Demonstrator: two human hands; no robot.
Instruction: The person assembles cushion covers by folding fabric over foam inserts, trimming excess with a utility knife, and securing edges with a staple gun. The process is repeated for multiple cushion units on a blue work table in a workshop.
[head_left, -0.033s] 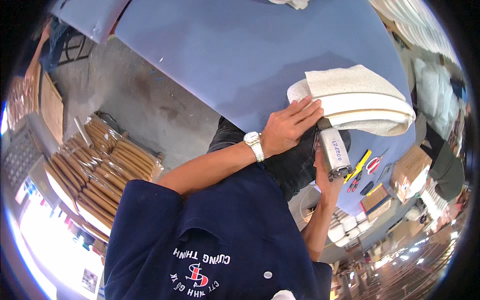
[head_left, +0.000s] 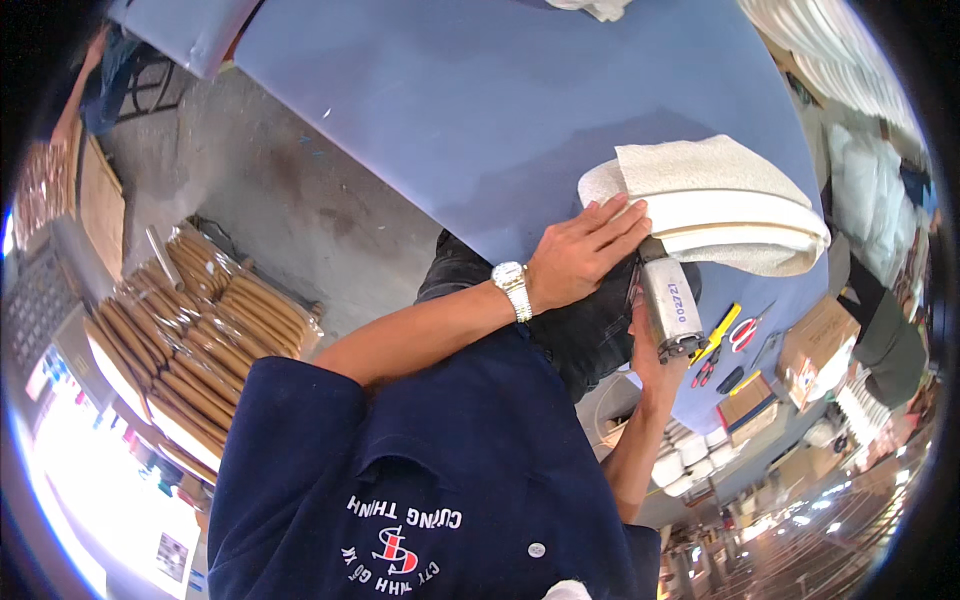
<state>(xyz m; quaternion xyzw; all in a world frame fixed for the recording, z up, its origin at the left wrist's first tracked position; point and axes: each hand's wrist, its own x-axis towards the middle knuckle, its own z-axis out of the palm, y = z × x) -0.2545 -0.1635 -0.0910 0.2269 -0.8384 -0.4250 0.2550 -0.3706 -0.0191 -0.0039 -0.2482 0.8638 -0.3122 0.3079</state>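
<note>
A curved cream fabric-covered pad [head_left: 715,185] lies on the blue table, with a white band running along its curve and a loose flap of fabric folded over the top. My left hand [head_left: 590,250], a watch at its wrist, rests with straight fingers on the near left end of the pad. Its thumb is hidden. Just to the right, my right hand [head_left: 650,360] grips a grey metal staple gun [head_left: 672,300] from below. The gun's nose meets the pad's near edge close to my left fingertips. Most of my right fingers are behind the tool.
The blue table [head_left: 430,90] stretches away to the far left. Right of the staple gun lie red-handled scissors [head_left: 742,335], a yellow tool [head_left: 715,335] and pliers [head_left: 705,370]. A cardboard box [head_left: 818,342] stands beyond. Wrapped brown pieces [head_left: 200,345] are stacked at left; another person's arm [head_left: 80,90] shows far left.
</note>
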